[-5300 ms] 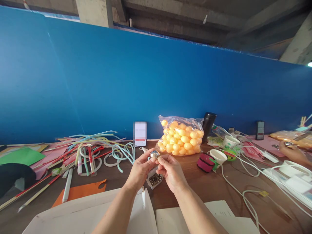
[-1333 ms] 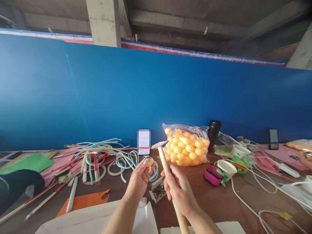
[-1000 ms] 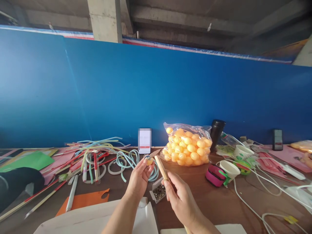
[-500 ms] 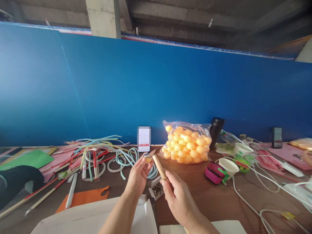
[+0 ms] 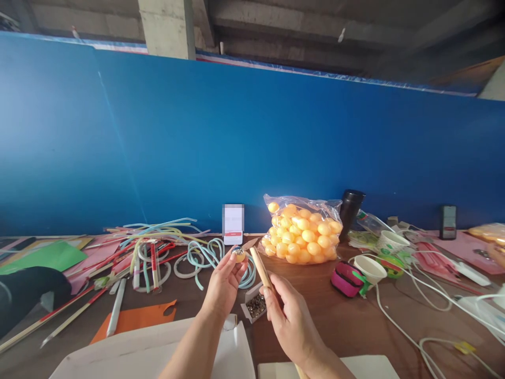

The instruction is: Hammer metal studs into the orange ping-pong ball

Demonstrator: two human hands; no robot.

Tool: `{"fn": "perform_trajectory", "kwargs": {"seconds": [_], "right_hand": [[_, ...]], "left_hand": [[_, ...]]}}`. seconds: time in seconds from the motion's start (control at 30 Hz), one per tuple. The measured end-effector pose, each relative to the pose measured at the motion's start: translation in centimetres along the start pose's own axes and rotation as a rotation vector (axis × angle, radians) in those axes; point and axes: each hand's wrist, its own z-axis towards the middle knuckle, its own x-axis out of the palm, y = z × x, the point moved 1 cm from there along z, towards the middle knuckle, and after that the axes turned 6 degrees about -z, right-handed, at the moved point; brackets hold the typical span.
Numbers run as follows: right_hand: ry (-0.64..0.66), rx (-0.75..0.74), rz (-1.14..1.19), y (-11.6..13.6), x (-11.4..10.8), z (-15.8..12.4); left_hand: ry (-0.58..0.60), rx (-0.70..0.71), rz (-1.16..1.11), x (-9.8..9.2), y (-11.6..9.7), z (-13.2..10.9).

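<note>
Orange ball (image 5: 239, 257) with silvery dots on its upper side sits pinched between the fingertips of the left hand (image 5: 221, 284), raised above the tabletop (image 5: 335, 331). The right hand (image 5: 290, 316) has its fingers (image 5: 272, 305) wrapped round a wooden-handled tool (image 5: 260, 267), which slants up toward the ball; its tapered head is just beside the ball, and whether they touch cannot be told. Below and between the hands stands a small open box (image 5: 247, 315) of little metallic pieces. Behind the right hand a clear bag (image 5: 315, 201) of more orange balls rests on the tabletop, with a black bottle (image 5: 351, 215) close by it. Pale blue tubing (image 5: 193, 257) lies left of the ball, a phone (image 5: 233, 225) leans upright behind it, and farther right are a magenta pouch (image 5: 345, 280) and a white cup (image 5: 370, 272).
</note>
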Motion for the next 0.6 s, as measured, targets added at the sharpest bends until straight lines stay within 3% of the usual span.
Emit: {"fn": "perform_trajectory", "kwargs": {"seconds": [0.6], "right_hand": [[-0.021,-0.015,-0.01,0.09,0.11,-0.14]], "left_hand": [[0.009,0.015,-0.036,0.03,-0.06,0.04]]}}
